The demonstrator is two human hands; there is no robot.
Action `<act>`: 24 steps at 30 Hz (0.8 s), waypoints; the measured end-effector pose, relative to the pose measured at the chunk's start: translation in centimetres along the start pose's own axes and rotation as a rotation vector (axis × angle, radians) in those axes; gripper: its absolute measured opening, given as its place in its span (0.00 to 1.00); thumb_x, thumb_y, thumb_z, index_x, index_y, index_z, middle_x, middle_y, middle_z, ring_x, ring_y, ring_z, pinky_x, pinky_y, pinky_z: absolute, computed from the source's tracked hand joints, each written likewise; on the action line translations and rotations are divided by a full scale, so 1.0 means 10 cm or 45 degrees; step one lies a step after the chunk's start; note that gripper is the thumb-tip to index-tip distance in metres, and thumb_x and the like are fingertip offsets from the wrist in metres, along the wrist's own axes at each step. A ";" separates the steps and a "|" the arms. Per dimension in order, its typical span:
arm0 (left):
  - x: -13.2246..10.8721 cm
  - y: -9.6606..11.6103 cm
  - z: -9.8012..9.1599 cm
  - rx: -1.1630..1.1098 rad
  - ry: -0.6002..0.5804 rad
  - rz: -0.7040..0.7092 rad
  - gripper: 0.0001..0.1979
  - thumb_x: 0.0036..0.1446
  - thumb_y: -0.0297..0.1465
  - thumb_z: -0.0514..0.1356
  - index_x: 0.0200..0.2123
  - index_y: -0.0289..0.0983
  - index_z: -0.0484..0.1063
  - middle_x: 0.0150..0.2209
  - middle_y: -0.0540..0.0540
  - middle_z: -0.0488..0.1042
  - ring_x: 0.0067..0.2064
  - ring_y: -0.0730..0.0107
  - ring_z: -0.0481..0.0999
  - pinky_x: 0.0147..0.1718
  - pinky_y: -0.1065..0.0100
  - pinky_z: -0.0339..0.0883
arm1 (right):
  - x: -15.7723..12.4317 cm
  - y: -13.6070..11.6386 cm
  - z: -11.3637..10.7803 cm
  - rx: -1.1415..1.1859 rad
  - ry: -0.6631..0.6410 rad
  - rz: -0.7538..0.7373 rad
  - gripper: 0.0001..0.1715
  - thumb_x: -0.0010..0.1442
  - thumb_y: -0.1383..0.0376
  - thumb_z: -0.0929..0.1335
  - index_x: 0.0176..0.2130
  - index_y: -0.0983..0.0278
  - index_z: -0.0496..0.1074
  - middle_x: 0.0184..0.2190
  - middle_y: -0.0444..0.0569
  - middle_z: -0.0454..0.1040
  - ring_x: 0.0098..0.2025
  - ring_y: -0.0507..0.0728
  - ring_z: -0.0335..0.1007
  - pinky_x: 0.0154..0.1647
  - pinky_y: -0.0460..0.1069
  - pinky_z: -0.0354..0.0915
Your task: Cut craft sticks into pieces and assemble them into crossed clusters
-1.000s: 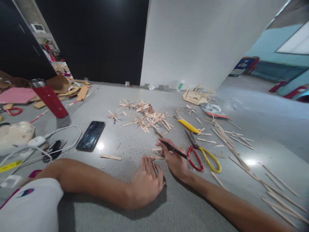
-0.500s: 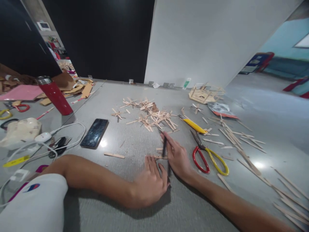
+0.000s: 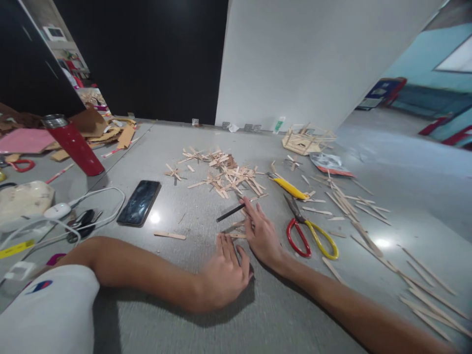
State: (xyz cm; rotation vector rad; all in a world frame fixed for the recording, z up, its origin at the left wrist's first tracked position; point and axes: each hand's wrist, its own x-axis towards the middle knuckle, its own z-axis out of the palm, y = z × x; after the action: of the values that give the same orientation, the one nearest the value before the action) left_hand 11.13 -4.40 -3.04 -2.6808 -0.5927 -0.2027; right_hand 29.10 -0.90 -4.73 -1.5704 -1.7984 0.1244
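Observation:
My left hand point(image 3: 227, 270) rests low on the table, its fingers together and their tips pressed on a short wooden craft stick point(image 3: 238, 236). Beside it on the right, my right hand point(image 3: 263, 236) has a thin dark pencil point(image 3: 230, 213) at its fingertips, pointing left across the table. Small stick pieces lie between the two hands, partly hidden by the fingers. Just beyond them spreads a heap of cut craft sticks point(image 3: 239, 174). To the right of my right hand lie scissors point(image 3: 312, 233) with one red and one yellow handle, and a yellow cutter knife point(image 3: 289, 188).
A phone point(image 3: 139, 203), a white cable point(image 3: 114, 191) and a red bottle point(image 3: 79, 152) are at left. A lone craft stick point(image 3: 169, 235) lies near my left forearm. More long sticks point(image 3: 365, 238) spread at right, with a wooden stick frame point(image 3: 304, 142) behind.
The pencil has swung from pointing toward me to pointing left, at my right fingertips. My left hand stays by the short stick. The whole view has shifted slightly.

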 end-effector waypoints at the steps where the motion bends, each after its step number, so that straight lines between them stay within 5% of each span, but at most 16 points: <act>1: 0.00 0.00 0.01 0.009 0.006 0.001 0.26 0.73 0.38 0.52 0.52 0.15 0.69 0.49 0.07 0.75 0.54 0.28 0.81 0.52 0.39 0.71 | 0.00 0.00 0.01 -0.006 -0.002 -0.012 0.37 0.72 0.69 0.56 0.76 0.58 0.47 0.65 0.56 0.73 0.69 0.64 0.66 0.73 0.69 0.55; 8: -0.01 0.00 0.02 -0.033 -0.043 -0.012 0.25 0.74 0.37 0.50 0.54 0.15 0.67 0.51 0.06 0.74 0.56 0.30 0.80 0.54 0.39 0.69 | 0.00 -0.01 0.01 -0.061 -0.111 -0.064 0.43 0.71 0.71 0.56 0.78 0.58 0.35 0.70 0.56 0.64 0.71 0.62 0.61 0.73 0.67 0.57; 13: 0.00 -0.01 -0.01 -0.093 -0.075 -0.002 0.26 0.74 0.36 0.51 0.56 0.14 0.66 0.51 0.07 0.74 0.56 0.29 0.79 0.55 0.38 0.67 | -0.01 -0.03 0.02 -0.031 -0.109 -0.148 0.44 0.70 0.73 0.56 0.78 0.58 0.36 0.56 0.54 0.80 0.65 0.61 0.71 0.71 0.67 0.59; 19: -0.02 -0.01 -0.02 0.038 -0.007 -0.018 0.25 0.74 0.36 0.49 0.55 0.16 0.69 0.51 0.11 0.76 0.54 0.32 0.81 0.54 0.42 0.69 | 0.02 -0.18 -0.13 -0.178 0.032 -0.175 0.30 0.71 0.71 0.57 0.68 0.62 0.61 0.44 0.53 0.82 0.48 0.62 0.78 0.60 0.62 0.68; 24: -0.01 -0.04 -0.05 0.019 0.019 -0.063 0.26 0.72 0.38 0.54 0.58 0.19 0.70 0.53 0.18 0.77 0.55 0.34 0.80 0.54 0.43 0.69 | 0.46 0.29 -0.60 -0.594 -0.053 0.191 0.20 0.69 0.71 0.59 0.52 0.67 0.76 0.50 0.63 0.78 0.54 0.68 0.72 0.59 0.62 0.63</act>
State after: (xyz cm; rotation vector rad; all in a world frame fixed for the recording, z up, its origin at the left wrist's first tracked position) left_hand 10.87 -4.29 -2.52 -2.6496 -0.6543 -0.2303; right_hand 34.93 1.64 0.20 -2.0397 -1.8259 -0.2094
